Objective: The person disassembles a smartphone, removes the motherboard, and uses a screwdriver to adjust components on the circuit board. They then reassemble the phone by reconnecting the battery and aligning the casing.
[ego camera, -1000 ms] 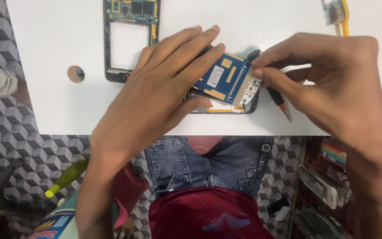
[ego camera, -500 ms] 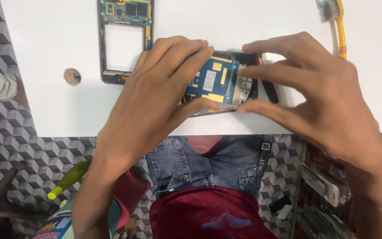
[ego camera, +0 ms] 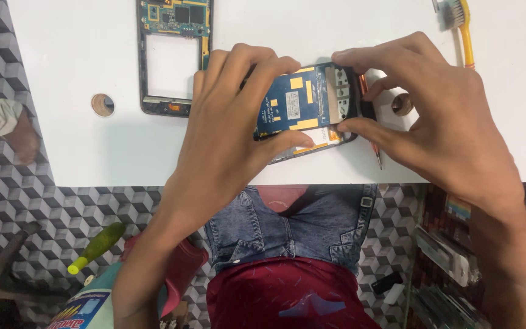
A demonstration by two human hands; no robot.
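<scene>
On the white table [ego camera: 68, 146], near its front edge, we see an opened phone [ego camera: 308, 109] lying flat with its inside facing up. A blue board with little yellow patches shows in the middle of it. Both hands hold it at once.

The left hand [ego camera: 226, 140] comes in from the left. Its fingers curl over the top edge and its thumb presses along the bottom edge, so it pinches the phone tight. We think this keeps the phone from sliding on the smooth table.

The right hand [ego camera: 439, 128] closes on the other end. Its first finger lies over the top corner and its thumb pushes at the bottom corner, gripping that end of the phone. We cannot tell if it is pressing down or pulling up.

A thin screwdriver [ego camera: 372, 131] lies just beside the phone, partly under the right hand, easy to grab.

Farther back lies a black phone frame [ego camera: 175, 58] with a big empty window. A brush with a yellow handle [ego camera: 462, 27] rests at the far right, well apart.
</scene>
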